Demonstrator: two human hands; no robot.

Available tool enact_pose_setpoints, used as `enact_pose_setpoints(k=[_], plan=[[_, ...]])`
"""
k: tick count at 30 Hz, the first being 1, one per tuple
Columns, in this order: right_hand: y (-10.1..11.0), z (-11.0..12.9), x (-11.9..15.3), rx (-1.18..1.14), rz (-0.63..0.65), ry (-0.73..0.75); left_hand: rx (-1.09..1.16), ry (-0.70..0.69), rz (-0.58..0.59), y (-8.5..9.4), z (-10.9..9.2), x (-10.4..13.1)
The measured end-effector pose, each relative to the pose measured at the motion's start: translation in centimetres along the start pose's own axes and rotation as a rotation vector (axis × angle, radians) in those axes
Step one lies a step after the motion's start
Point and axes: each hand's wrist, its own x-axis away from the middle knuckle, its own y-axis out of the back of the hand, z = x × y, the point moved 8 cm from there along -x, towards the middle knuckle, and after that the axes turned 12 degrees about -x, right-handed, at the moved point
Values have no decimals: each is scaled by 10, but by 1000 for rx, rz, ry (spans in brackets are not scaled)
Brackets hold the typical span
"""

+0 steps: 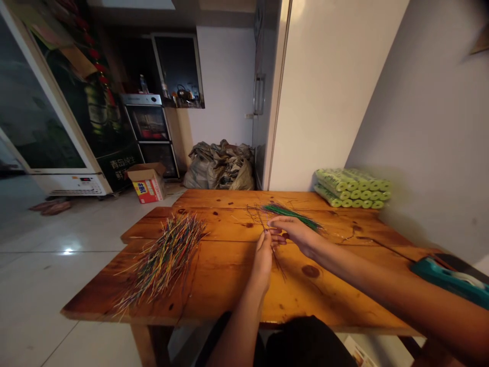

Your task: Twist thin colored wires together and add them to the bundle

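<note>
Over the middle of the wooden table, my left hand (263, 257) is closed on a small bunch of thin dark wires (280, 267). The wires stick out above and below its fingers. My right hand (294, 231) meets it from the right, with thumb and fingers bent around the upper part of the same wires; its exact fingertip contact is too small to make out. Just behind the right hand lies a bundle of green wires (292, 214). A large loose pile of multicoloured wires (166, 257) spreads over the left side of the table.
The wooden table (229, 285) has a stepped left edge. Green-wrapped rolls (353, 188) are stacked at its back right. A teal tool-like object (449, 278) lies at the right edge. Beyond are filled sacks (219, 165), a cardboard box (148, 183) and a glass-door fridge (49, 102).
</note>
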Motion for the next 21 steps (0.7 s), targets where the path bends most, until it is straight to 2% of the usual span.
enact_pose_setpoints(k=[4,8,11,14,17,19,21], plan=[[-10,-6,6,-44,27,-9,56,-26,44,-5,-1,1],[-6,-8,12,-101,-62,-14,105,38,66,-9,-3,7],[13,2,18,-83,-142,46,76,86,81,-11,-6,14],[46,11,32,1,-250,133,72,81,87,-12,-9,17],[62,-12,52,30,-235,38,92,35,72,-12,-9,15],[57,-37,69,-30,-181,-60,52,5,44,-11,-8,13],[47,-51,83,-129,-164,-42,-43,-22,74,-15,-7,15]])
